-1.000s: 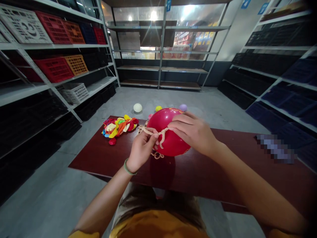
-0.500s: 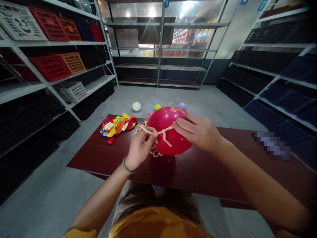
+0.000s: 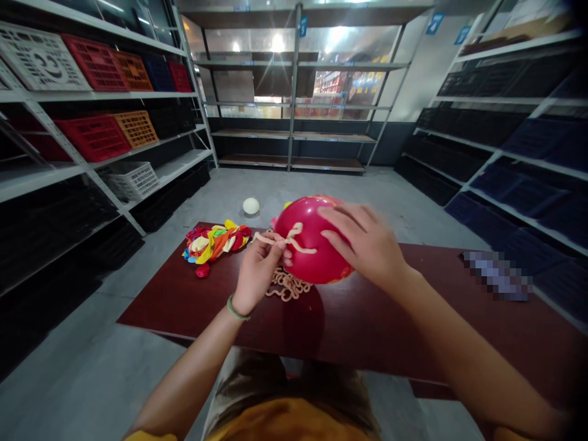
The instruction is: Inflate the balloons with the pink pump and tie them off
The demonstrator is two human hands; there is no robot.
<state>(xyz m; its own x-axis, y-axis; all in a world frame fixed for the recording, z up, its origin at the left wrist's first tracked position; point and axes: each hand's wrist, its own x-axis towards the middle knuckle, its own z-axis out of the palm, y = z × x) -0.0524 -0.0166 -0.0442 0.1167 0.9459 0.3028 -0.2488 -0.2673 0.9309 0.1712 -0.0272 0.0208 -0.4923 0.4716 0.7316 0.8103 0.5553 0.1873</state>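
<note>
An inflated red balloon [image 3: 305, 229] is held up over the dark red table [image 3: 367, 318]. My left hand [image 3: 261, 263] pinches a beige cord [image 3: 303, 247] at the balloon's left side, and loose ends of the cord lie across the balloon's front. My right hand [image 3: 367, 242], slightly blurred, has its fingers apart against the balloon's right side, with no cord between them. Below the balloon, a heap of beige cord [image 3: 287, 286] rests on the table. Uninflated balloons of many colours [image 3: 215, 241] form a pile to the left, with a small red one [image 3: 203, 270] beside it.
A pale balloon [image 3: 250, 206] is on the floor beyond the table. A blurred-out item [image 3: 498, 274] lies at the table's right end. Racks with crates [image 3: 98, 136] stand on the left, dark bins [image 3: 478, 131] on the right, and a metal rack [image 3: 291, 92] behind.
My right hand has let go of the cord and spread its fingers at the balloon's side. The freed cord end now curls over the balloon. The view has tilted slightly upward.
</note>
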